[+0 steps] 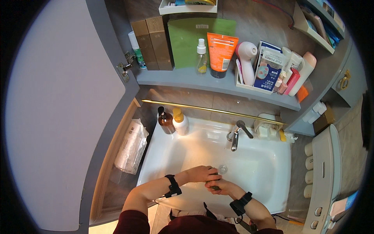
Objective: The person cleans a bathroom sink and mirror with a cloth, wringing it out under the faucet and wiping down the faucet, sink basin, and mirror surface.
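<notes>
Over the front part of the white sink (pixel 257 171), my two hands meet. My left hand (pixel 199 174) has its fingers curled round a small dark green thing (pixel 215 188), whose kind I cannot make out. From the other side my right hand (pixel 224 187) grips the same thing, its fingers bent and mostly covering it. Just beyond the hands lies the round drain (pixel 222 169). Farther back stands a chrome faucet (pixel 235 140) with a dark lever; no water stream shows. Each wrist wears a black strap.
A brown pump bottle (pixel 166 121) and a white one with a yellow pump (pixel 180 123) stand at the sink's back left. A tissue pack (pixel 131 146) lies left of it. Above run a gold rail (pixel 210 108) and a crowded shelf (pixel 179 78). A cabinet door (pixel 58 109) hangs wide at left.
</notes>
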The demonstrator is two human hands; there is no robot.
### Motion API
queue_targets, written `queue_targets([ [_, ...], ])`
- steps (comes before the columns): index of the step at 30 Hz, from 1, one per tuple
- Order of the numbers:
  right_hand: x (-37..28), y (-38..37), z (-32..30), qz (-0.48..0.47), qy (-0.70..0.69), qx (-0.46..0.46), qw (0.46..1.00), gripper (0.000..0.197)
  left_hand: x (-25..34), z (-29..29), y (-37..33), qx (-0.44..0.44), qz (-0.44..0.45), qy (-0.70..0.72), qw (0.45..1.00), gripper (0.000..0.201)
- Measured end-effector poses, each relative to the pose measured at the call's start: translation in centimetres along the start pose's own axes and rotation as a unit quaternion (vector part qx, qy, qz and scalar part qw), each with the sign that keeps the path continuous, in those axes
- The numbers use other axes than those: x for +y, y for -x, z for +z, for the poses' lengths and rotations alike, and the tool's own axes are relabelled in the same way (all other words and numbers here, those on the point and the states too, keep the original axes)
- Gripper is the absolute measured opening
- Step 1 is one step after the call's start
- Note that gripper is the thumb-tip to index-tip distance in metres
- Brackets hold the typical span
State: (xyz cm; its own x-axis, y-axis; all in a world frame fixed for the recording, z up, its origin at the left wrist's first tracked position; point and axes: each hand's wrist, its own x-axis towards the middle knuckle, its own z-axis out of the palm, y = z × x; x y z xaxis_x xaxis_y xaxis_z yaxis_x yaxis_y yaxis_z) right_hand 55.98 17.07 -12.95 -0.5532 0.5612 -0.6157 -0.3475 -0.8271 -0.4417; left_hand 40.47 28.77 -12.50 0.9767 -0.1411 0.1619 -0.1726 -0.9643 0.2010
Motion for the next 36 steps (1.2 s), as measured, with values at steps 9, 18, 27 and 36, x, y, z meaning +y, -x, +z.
queue_targets([
  [9, 0.4, -0.7, 0.2, 0.006, 0.339, 0.172, 0.925, 0.022, 2.2, 2.3, -1.3, -0.086, -0.143, 0.030, 0.986, 0.025],
  [18, 3.8, -3.8, -3.4, -0.104, 0.623, 0.313, 0.710, 0.033, 2.2, 7.3, -2.3, -0.145, -0.277, 0.048, 0.949, 0.010],
  [27, 2.9, -2.9, -3.7, -0.127, 0.573, 0.280, 0.759, 0.037, 1.7, 4.4, -0.8, -0.105, -0.255, 0.123, 0.953, 0.042],
  [36, -0.7, 4.0, 1.0, -0.033, -0.020, 0.091, 0.995, 0.013, 2.4, -4.0, 2.0, 0.089, -0.027, -0.080, 0.992, 0.066],
])
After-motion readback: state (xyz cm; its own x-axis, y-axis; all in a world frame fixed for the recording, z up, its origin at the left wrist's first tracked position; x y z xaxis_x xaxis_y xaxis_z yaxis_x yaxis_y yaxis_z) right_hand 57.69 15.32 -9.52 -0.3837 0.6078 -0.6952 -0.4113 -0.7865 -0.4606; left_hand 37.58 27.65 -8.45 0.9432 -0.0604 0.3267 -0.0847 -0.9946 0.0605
